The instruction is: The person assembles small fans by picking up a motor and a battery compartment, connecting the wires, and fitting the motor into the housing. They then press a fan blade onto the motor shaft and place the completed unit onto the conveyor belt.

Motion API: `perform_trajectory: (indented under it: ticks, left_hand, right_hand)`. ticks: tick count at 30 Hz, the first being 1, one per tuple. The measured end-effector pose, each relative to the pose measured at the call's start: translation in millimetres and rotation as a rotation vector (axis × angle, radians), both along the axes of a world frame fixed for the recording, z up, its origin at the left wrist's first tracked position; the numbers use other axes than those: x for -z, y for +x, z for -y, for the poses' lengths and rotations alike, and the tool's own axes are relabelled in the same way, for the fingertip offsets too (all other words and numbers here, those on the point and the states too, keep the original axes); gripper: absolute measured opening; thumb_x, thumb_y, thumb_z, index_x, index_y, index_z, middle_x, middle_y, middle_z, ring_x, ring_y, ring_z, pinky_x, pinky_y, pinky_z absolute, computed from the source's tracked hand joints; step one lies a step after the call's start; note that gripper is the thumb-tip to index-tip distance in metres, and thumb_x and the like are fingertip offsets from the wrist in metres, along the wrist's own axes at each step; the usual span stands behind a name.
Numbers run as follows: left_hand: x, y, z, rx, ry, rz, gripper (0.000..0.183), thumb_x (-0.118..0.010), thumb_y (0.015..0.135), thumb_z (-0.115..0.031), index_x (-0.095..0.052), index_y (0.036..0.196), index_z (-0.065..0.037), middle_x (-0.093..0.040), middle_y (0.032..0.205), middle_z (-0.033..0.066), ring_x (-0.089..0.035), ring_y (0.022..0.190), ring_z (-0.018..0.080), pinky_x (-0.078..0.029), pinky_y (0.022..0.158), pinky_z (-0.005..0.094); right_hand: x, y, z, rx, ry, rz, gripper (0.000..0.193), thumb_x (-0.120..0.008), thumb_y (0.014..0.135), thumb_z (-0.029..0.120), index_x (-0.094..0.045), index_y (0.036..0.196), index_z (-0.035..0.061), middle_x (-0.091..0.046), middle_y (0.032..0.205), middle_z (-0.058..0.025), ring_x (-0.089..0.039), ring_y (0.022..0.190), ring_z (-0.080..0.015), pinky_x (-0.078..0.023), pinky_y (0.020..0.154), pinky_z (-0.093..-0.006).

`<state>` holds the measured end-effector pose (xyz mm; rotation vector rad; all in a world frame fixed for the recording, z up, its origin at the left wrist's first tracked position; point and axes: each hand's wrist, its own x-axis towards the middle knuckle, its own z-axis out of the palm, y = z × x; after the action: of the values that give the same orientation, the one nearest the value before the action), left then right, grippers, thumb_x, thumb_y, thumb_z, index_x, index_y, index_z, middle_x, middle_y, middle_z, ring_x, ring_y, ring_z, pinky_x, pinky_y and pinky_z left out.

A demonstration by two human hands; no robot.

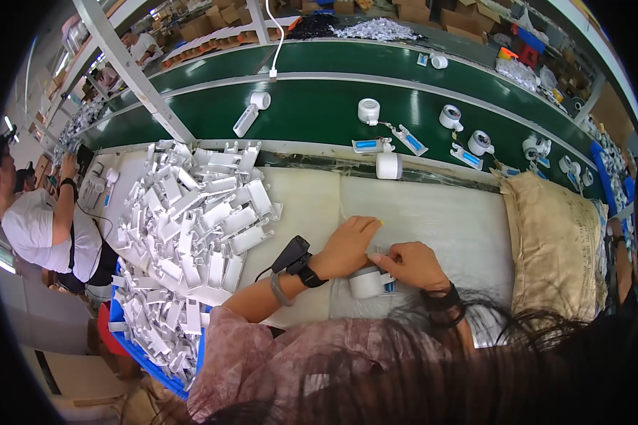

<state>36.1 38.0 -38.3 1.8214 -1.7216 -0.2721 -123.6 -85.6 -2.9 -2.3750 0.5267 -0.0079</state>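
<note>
My left hand [347, 248] is above the worktop, back upward, fingers bent to the right and closed; what they hold, if anything, is hidden. Close beside it, my right hand [417, 265] has its fingers curled, with thumb and fingertips closed near a small clear or pale piece between the hands that is too small to name. Just below both hands lies a white round housing [366, 284] on the worktop, with a blue-fronted part [389, 286] at its right side. The hands partly cover these pieces.
White plastic brackets [191, 212] are heaped at the left, above a blue crate [149, 365] full of more. A brown sack [549, 244] stands at the right. On the green conveyor [305, 106] lie several white round units with blue-fronted parts. A person [49, 219] works at far left.
</note>
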Motion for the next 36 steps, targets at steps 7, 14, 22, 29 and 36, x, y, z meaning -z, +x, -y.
perform_trajectory:
  ticks: [7, 14, 22, 29, 36]
  left_hand:
    - [21.5, -1.3, -3.5, -0.004, -0.045, -0.001, 0.055, -0.065, 0.082, -0.010, -0.045, 0.133, -0.004, -0.048, 0.134, 0.0178, -0.047, 0.122, 0.0339, -0.039, 0.103, 0.0389]
    - [-9.2, -10.0, -2.9, 0.229, -0.032, -1.236, 0.047, -0.050, 0.098, -0.013, -0.035, 0.142, -0.007, -0.046, 0.140, 0.0126, -0.045, 0.128, 0.0202, -0.035, 0.106, 0.0339]
    - [-38.1, -2.4, -11.5, 0.155, 0.036, -0.776, 0.034, -0.050, 0.096, -0.009, -0.045, 0.130, -0.005, -0.060, 0.103, 0.0051, -0.056, 0.084, 0.0101, -0.049, 0.074, 0.0272]
    - [-70.7, 2.6, -18.7, 0.157, 0.248, -0.905, 0.029, -0.042, 0.097, -0.009, -0.045, 0.127, -0.006, -0.060, 0.093, 0.0047, -0.056, 0.070, 0.0104, -0.049, 0.063, 0.0265]
    - [-65.7, -1.2, -17.6, 0.062, 0.252, -0.882, 0.030, -0.043, 0.101, -0.019, -0.046, 0.129, -0.008, -0.060, 0.092, 0.0034, -0.055, 0.070, 0.0085, -0.047, 0.059, 0.0247]
  right_hand:
    - [5.4, -10.0, 3.8, -0.043, 0.382, 0.033, 0.029, -0.068, 0.088, 0.029, -0.068, 0.084, 0.0001, -0.061, 0.064, -0.0036, -0.055, 0.061, -0.0098, -0.043, 0.057, -0.0277]
    - [-6.0, -4.5, -12.4, 0.071, 1.061, 0.388, 0.011, -0.071, 0.085, 0.008, -0.060, 0.082, 0.0068, -0.057, 0.073, 0.0068, -0.049, 0.066, -0.0013, -0.039, 0.059, -0.0198]
    - [-16.4, -22.2, 9.9, -0.062, 0.863, 0.182, 0.010, -0.069, 0.085, 0.004, -0.063, 0.093, 0.0044, -0.058, 0.078, 0.0048, -0.053, 0.070, -0.0028, -0.043, 0.064, -0.0196]
    - [-38.3, -29.7, 12.7, -0.083, 0.864, 0.081, 0.018, -0.061, 0.092, 0.005, -0.066, 0.107, -0.0016, -0.064, 0.078, -0.0026, -0.059, 0.068, -0.0080, -0.047, 0.065, -0.0215]
    - [-17.7, -33.8, 13.7, -0.083, 0.896, 0.299, 0.018, -0.061, 0.091, 0.004, -0.067, 0.108, -0.0009, -0.066, 0.082, -0.0037, -0.059, 0.062, -0.0091, -0.049, 0.060, -0.0238]
